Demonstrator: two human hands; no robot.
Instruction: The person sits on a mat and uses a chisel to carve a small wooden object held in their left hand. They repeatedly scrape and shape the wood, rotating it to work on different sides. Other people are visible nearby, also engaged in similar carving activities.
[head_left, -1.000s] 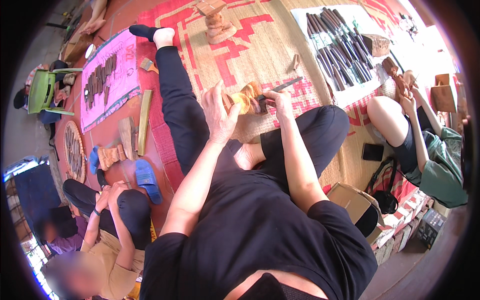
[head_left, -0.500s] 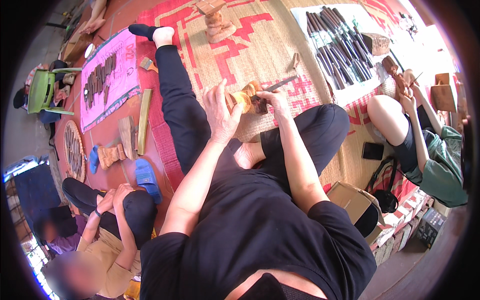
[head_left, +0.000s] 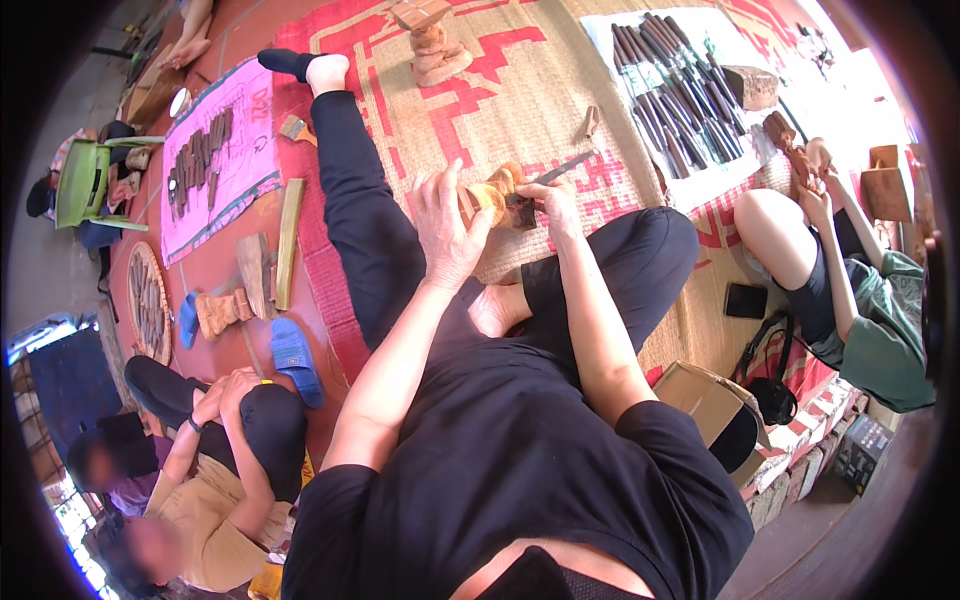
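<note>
Half open, fingers fanned and thumb against the wood, a left hand (head_left: 447, 225) rests at one end of a carved wooden figure (head_left: 503, 185); how firmly it grips is unclear. The right hand (head_left: 556, 205) closes around a flat dark metal tool (head_left: 570, 167), perhaps a file or chisel, its free end pointing up and away. The figure sits between the two hands. Its bulges and necked-in curves are cut, so rough shaping appears done; finer work likely remains, though the surface shows too small to judge.

Just beyond the right hand, a small wood piece (head_left: 592, 122) lies on a patterned woven mat (head_left: 530, 90). Ahead of the left hand sits a second carved figure (head_left: 440, 55) with a slab-like end. Ahead and right of the right hand, a white cloth (head_left: 600, 40) bears rows of dark carving tools (head_left: 690, 110). Behind and right of that hand, an open cardboard box (head_left: 690, 395) shows a dark rounded thing (head_left: 737, 440), unidentifiable, at its mouth. Farthest, well left of the left hand, a round woven basket (head_left: 133, 290) holds brown stick-like pieces (head_left: 150, 305), possibly handled tools.
</note>
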